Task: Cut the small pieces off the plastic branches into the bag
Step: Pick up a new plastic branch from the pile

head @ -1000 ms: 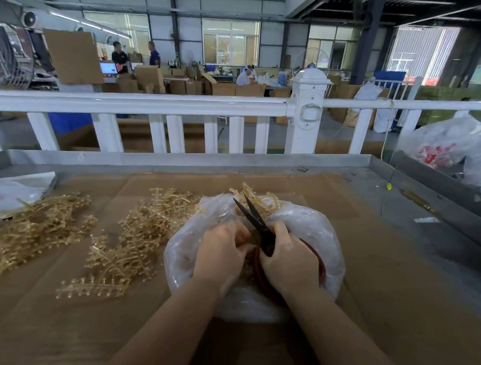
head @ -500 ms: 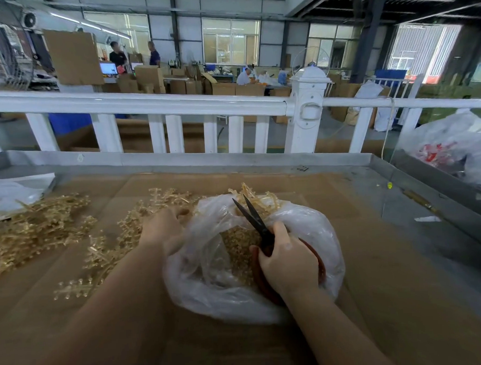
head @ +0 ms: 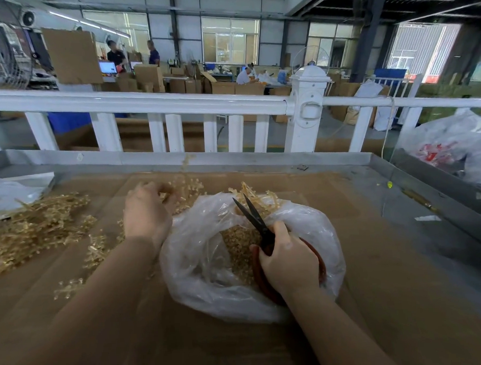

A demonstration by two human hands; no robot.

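Observation:
A clear plastic bag (head: 211,291) lies open on the cardboard-covered table, with a heap of small golden cut pieces (head: 238,246) inside. My right hand (head: 288,260) grips the red handles of black scissors (head: 253,219) over the bag's mouth, blades slightly parted and pointing away from me. My left hand (head: 148,211) is left of the bag, fingers curled round a golden plastic branch (head: 184,184) that sticks up toward the far rim. More golden branches (head: 40,227) lie piled on the left.
The table has a raised metal rim (head: 232,157) with a white fence (head: 153,103) behind it. A crumpled clear bag (head: 5,192) sits at the far left, and a larger filled bag (head: 450,145) at the right. Bare cardboard lies in front and to the right.
My left hand left the bag, reached left to the branch pile and now lifts a branch further from me. The right hand and scissors have stayed over the bag.

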